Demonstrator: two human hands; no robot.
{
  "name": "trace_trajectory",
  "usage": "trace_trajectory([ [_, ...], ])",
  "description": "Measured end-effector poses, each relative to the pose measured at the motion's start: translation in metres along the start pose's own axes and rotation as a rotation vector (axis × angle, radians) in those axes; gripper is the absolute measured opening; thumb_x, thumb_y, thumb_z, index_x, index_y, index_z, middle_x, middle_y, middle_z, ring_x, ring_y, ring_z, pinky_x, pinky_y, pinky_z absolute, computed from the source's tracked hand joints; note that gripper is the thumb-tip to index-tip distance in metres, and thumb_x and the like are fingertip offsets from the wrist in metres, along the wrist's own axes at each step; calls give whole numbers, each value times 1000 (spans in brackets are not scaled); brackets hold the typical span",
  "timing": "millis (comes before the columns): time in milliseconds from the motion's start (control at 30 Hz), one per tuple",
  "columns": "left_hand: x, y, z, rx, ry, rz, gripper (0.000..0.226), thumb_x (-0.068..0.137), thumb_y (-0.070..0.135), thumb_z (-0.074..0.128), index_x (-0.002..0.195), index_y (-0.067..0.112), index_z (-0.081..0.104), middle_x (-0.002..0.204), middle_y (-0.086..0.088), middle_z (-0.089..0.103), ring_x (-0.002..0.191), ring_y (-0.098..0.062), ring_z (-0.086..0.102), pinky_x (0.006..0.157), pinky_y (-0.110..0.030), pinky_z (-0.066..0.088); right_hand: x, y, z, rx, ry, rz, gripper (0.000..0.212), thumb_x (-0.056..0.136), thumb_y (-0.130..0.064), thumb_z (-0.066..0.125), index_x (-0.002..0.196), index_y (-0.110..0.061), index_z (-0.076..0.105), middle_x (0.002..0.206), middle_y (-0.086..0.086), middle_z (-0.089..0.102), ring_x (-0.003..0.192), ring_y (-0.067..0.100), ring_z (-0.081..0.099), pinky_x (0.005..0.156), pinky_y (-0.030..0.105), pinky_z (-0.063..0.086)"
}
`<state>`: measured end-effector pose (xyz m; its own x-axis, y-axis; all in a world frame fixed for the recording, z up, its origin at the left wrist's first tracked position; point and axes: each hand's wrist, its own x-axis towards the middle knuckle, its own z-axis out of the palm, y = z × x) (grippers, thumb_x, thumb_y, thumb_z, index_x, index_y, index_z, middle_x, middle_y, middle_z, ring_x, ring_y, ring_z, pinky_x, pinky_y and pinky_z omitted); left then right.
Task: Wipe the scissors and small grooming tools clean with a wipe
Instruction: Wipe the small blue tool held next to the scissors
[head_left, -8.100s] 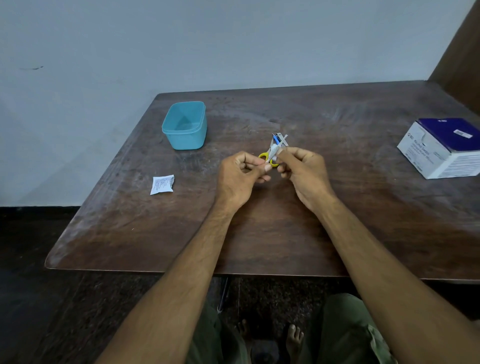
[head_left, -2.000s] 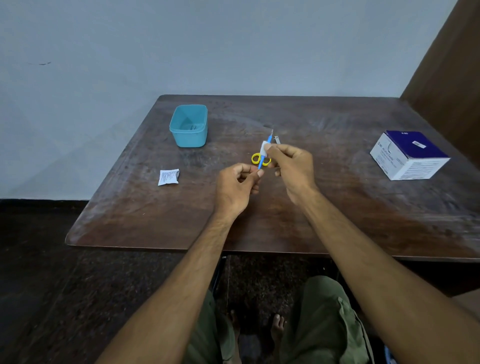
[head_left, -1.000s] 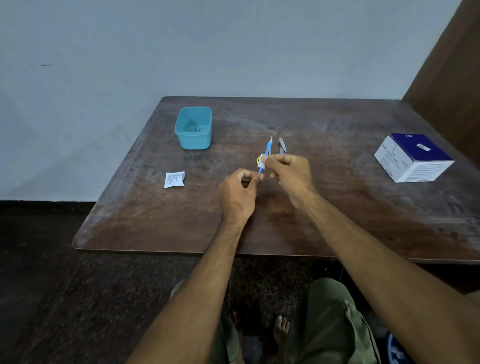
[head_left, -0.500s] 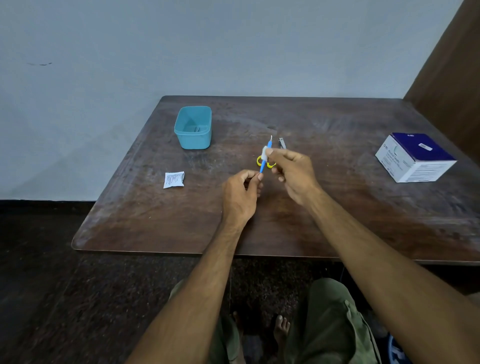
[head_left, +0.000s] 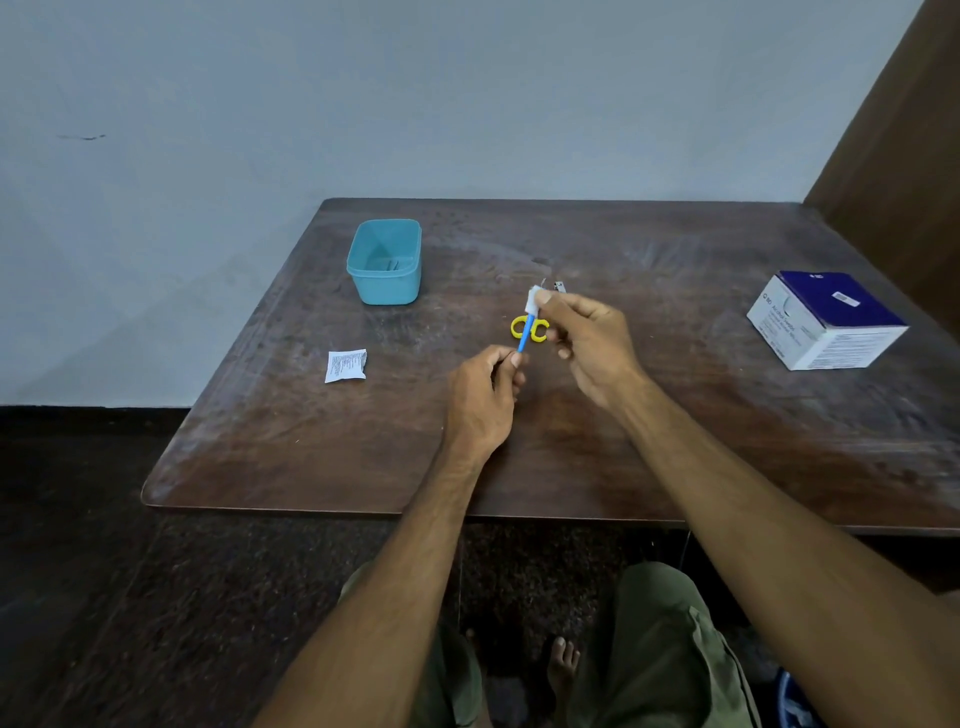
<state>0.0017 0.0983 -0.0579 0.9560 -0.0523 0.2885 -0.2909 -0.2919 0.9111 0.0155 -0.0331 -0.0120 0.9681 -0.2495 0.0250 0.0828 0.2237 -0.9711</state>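
My left hand (head_left: 485, 389) pinches the lower end of a slim blue grooming tool (head_left: 525, 335) that stands tilted above the table. My right hand (head_left: 589, 343) pinches a small white wipe (head_left: 533, 301) folded around the tool's upper end. Behind the tool, yellow-handled scissors (head_left: 519, 327) lie on the table, partly hidden. A small metal nail clipper (head_left: 559, 285) lies just beyond my right hand.
A teal plastic tub (head_left: 384, 265) stands at the back left of the wooden table (head_left: 675, 426). A torn white wipe sachet (head_left: 345, 366) lies at the left. A blue-and-white box (head_left: 826, 322) sits at the right edge. My knees show below the table's front edge.
My right hand has slid the wipe up the blue tool toward its tip. My left hand keeps its hold on the lower end.
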Motion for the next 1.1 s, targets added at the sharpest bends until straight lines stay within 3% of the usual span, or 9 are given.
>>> trace_trajectory([
  [233, 0, -1, -1, 42, -19, 25, 23, 98, 9, 45, 87, 11, 65, 66, 5, 59, 58, -8, 53, 61, -36, 50, -8, 9, -1, -145, -53, 34, 15, 86, -21, 72, 93, -9, 75, 89, 14, 66, 52, 5, 47, 43, 17, 29],
  [433, 0, -3, 1, 15, -29, 11, 24, 98, 11, 46, 85, 16, 66, 62, 9, 55, 55, -8, 49, 59, -41, 49, 2, -5, 3, 10, 11, -12, 12, 88, -21, 69, 79, -15, 74, 75, 9, 63, 48, 3, 47, 42, 15, 31],
  [600, 2, -4, -1, 30, 4, 28, 20, 96, 17, 52, 82, 13, 65, 60, 10, 58, 56, -7, 53, 61, -42, 53, -11, 10, 0, -129, -48, 24, 14, 86, -23, 71, 93, -12, 76, 89, 14, 68, 52, 5, 48, 44, 19, 31],
  [700, 2, -4, -1, 41, 5, 40, 18, 95, 19, 54, 82, 16, 66, 60, 11, 59, 56, -3, 54, 62, -41, 54, -13, 8, -4, -128, -40, 20, 15, 86, -24, 72, 90, -10, 77, 86, 18, 69, 53, 6, 47, 46, 19, 31],
  [867, 2, -3, 0, 9, 2, 21, 15, 93, 20, 57, 81, 18, 67, 59, 10, 60, 57, -7, 56, 62, -44, 55, -2, -5, 0, 24, 19, -31, 13, 89, -18, 68, 78, -15, 74, 64, -2, 67, 48, 4, 45, 43, 16, 31],
  [1033, 1, -2, -2, 5, 39, 19, 16, 91, 21, 60, 77, 18, 66, 58, 11, 61, 54, -6, 57, 59, -41, 55, -14, 10, 0, -153, -27, -11, 15, 87, -19, 72, 93, -6, 76, 85, 10, 70, 50, 5, 46, 42, 16, 32],
  [1100, 2, -2, -3, 12, 44, 23, 15, 91, 23, 61, 77, 19, 67, 59, 12, 62, 54, -5, 57, 59, -40, 55, -18, 14, -3, -194, -61, 2, 16, 86, -18, 72, 92, -4, 75, 83, 9, 69, 51, 6, 47, 42, 15, 33],
])
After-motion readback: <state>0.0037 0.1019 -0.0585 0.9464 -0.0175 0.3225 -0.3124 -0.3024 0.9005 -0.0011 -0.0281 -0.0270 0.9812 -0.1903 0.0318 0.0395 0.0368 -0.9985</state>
